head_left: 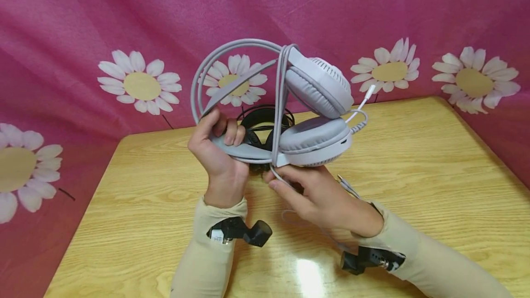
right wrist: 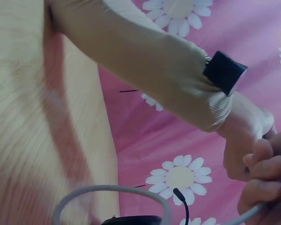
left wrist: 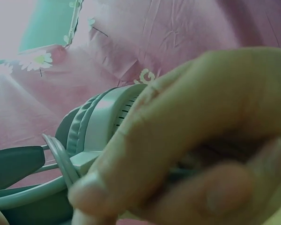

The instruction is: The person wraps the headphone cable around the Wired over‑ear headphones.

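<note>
My left hand (head_left: 219, 151) grips the headband of a white-and-grey headset (head_left: 319, 82), holding it up above the table. Several turns of grey cable (head_left: 280, 100) wrap across the headband beside the ear cups. The headset's thin microphone boom (head_left: 364, 98) sticks out to the right. Just under the lower ear cup, my right hand (head_left: 323, 197) pinches the cable between thumb and fingers. Its curled fingers (right wrist: 262, 183) also show on the cable in the right wrist view. In the left wrist view, the right hand (left wrist: 187, 136) covers part of the headset.
Black headphones (head_left: 261, 116) rest on the wooden table (head_left: 434, 160) behind the white headset, partly hidden by it. A cable plug (head_left: 340, 177) shows beside my right hand. Pink cloth with daisies (head_left: 310, 8) hangs around the table's back and sides.
</note>
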Demonstrator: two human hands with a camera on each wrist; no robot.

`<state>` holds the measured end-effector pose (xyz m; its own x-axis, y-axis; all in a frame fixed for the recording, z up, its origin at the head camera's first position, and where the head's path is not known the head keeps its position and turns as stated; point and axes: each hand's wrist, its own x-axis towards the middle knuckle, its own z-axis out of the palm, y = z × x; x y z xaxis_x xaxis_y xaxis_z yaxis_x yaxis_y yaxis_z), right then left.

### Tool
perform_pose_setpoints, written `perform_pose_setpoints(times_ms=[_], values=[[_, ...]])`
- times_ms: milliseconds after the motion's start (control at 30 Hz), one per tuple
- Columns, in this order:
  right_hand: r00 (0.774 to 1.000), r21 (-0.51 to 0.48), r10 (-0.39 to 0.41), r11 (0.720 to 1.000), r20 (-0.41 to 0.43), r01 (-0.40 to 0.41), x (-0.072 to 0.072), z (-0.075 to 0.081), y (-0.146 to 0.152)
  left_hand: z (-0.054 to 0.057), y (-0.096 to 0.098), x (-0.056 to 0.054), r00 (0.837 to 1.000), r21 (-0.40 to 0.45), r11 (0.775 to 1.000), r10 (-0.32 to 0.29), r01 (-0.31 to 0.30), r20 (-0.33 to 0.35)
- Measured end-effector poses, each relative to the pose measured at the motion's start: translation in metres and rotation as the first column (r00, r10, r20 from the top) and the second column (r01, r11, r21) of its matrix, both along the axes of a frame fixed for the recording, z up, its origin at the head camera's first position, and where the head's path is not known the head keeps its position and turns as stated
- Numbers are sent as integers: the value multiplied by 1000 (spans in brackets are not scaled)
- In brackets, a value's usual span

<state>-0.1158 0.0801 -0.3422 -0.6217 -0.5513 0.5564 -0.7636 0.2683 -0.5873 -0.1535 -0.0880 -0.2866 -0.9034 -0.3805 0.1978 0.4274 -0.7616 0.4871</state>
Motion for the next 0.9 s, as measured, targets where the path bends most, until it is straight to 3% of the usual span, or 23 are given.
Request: perform_pose_setpoints(times_ms=[100,200,433,700,900], values=[[996,0,5,1000,91,-5,3,5,2,-1,0,0,1000,-9,1000,7,-7,-10],[993,0,13,1000,118,-13,4,8,2,-2,0,-1,1000,-12,1000,14,-14,-23],[996,-9,17,1000,92,-17,6,11,3,-4,0,-3,997,-46,998,43,-46,-66],[992,-56,46,998,122,-39,11,14,5,-3,3,-1,986,-111,988,89,-104,-138],[997,-103,56,993,46,-51,11,16,6,-3,5,-1,982,-128,983,109,-130,-153]])
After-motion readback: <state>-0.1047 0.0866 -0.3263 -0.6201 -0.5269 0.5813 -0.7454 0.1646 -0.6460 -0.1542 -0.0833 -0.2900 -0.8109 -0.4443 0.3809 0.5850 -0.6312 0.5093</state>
